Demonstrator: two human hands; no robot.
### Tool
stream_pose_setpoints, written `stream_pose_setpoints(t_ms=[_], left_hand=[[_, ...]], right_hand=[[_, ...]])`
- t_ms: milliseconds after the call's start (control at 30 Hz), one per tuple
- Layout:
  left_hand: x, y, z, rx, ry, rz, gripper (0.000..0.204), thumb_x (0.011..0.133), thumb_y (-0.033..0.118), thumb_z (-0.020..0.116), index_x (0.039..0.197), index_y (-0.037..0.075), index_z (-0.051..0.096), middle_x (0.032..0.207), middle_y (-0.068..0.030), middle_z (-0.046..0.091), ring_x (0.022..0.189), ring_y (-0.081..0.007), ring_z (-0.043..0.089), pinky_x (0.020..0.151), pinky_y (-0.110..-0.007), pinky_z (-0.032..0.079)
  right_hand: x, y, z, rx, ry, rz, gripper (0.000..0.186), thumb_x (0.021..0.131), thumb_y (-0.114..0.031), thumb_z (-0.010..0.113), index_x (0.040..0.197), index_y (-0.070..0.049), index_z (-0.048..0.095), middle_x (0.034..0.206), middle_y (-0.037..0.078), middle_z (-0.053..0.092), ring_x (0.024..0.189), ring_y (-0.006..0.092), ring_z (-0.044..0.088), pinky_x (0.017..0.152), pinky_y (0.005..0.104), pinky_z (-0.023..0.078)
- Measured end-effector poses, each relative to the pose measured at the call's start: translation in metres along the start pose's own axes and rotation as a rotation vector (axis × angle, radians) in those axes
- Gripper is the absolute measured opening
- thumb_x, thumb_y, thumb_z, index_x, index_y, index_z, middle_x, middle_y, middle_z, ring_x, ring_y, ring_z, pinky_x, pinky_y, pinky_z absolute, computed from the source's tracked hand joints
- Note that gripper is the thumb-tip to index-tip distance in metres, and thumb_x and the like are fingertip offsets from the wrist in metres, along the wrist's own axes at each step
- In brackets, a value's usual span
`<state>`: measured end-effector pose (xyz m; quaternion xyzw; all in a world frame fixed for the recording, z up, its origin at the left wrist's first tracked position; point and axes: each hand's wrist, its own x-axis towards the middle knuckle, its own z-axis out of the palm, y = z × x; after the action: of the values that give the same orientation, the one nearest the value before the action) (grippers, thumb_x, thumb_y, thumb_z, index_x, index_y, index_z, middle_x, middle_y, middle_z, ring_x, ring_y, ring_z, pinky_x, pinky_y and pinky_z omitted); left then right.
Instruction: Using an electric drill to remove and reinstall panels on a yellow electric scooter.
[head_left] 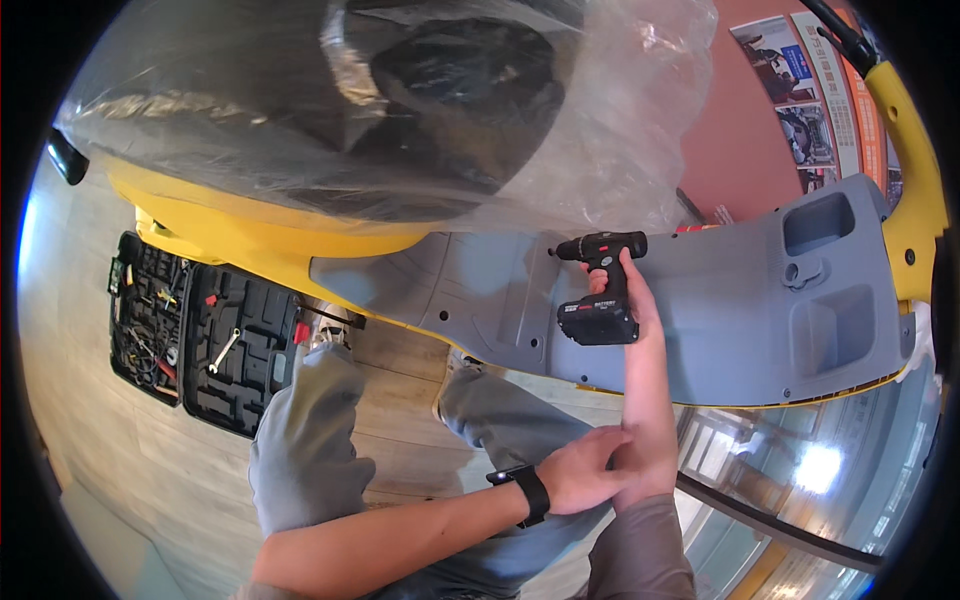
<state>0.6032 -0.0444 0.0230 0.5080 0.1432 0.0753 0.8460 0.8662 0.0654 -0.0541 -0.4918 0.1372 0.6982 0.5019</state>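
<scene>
My right hand (632,285) holds a black cordless drill (588,315) with its fingers wrapped round the handle. The drill's nose points left, just above a dark hole in the grey plastic floor panel (720,310) of a yellow-bodied vehicle; whether it touches the panel I cannot tell. Lower down, my left hand (585,465), with a black watch at the wrist, is closed on my right forearm below the drill.
Clear plastic sheeting (620,120) covers the dark upper part, above yellow bodywork (290,240). An open black tool case (265,390) with a wrench (226,350) lies on the wooden floor at left. A glass surface (810,500) is at lower right.
</scene>
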Motion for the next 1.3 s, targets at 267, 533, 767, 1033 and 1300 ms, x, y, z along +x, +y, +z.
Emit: stream_pose_setpoints(t_ms=[267,533,767,1033,1300], left_hand=[[-0.005,0.018,0.001,0.095,-0.059,-0.097,0.055,0.087,0.044,0.062,0.126,0.006,0.053,0.144,-0.0188,0.045,0.130,-0.0340,0.049,0.105,-0.039,0.042],[-0.007,0.006,0.007,0.068,-0.001,-0.049,0.049,0.088,0.045,0.063,0.120,0.008,0.056,0.142,-0.0176,0.046,0.121,-0.0337,0.055,0.099,-0.038,0.044],[-0.009,0.007,0.005,0.069,-0.015,-0.044,0.049,0.089,0.046,0.062,0.119,0.008,0.056,0.142,-0.0193,0.045,0.123,-0.0349,0.053,0.100,-0.038,0.044],[-0.010,0.001,0.007,0.083,0.022,-0.023,0.048,0.088,0.045,0.062,0.119,0.008,0.056,0.140,-0.0185,0.046,0.124,-0.0339,0.052,0.101,-0.038,0.043],[-0.009,0.007,0.004,0.097,-0.013,-0.042,0.047,0.088,0.045,0.062,0.119,0.010,0.057,0.141,-0.0158,0.047,0.118,-0.0305,0.055,0.098,-0.037,0.044]], right_hand=[[-0.008,0.014,0.021,-0.435,0.086,-0.052,0.062,0.094,-0.061,0.053,0.104,0.000,0.056,0.072,0.002,0.054,0.060,0.0113,0.054,0.056,0.0236,0.050],[-0.007,0.001,0.007,-0.348,0.056,-0.013,0.060,0.095,-0.061,0.052,0.102,-0.001,0.057,0.071,0.001,0.055,0.057,0.0104,0.055,0.054,0.0250,0.051],[-0.012,0.013,0.029,-0.534,0.150,-0.105,0.065,0.096,-0.060,0.050,0.109,0.003,0.056,0.070,0.000,0.052,0.056,0.0091,0.052,0.053,0.0236,0.050],[-0.008,0.007,0.018,-0.474,0.130,-0.093,0.067,0.096,-0.061,0.049,0.108,0.004,0.057,0.070,0.001,0.053,0.055,0.0094,0.054,0.052,0.0232,0.050],[-0.012,0.004,0.020,-0.497,0.140,-0.091,0.062,0.096,-0.060,0.050,0.101,0.001,0.057,0.070,0.002,0.056,0.057,0.0101,0.055,0.053,0.0240,0.050]])
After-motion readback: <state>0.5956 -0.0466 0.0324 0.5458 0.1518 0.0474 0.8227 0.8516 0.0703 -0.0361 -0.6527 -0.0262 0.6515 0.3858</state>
